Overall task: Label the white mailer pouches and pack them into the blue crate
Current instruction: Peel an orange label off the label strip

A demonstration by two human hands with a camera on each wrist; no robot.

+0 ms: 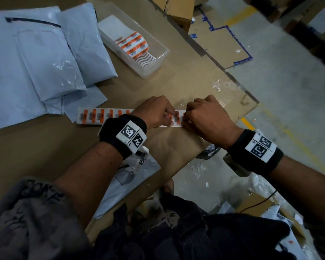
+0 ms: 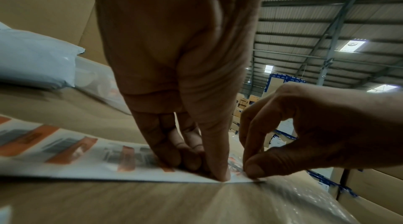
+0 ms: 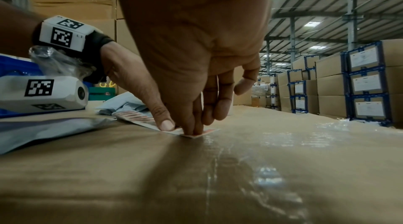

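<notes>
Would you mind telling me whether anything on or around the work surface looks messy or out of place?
Mostly on the floor: white scraps and clear film litter it below the cardboard top. The pouches lie in a loose, overlapping heap. Both hands, left and right, work the label strip, which lies flat.

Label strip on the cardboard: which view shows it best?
Head view: the label strip lies nearly whole, with the left hand and right hand at its right end. Left wrist view shows it close but blurred; right wrist view only its end, edge-on.
</notes>
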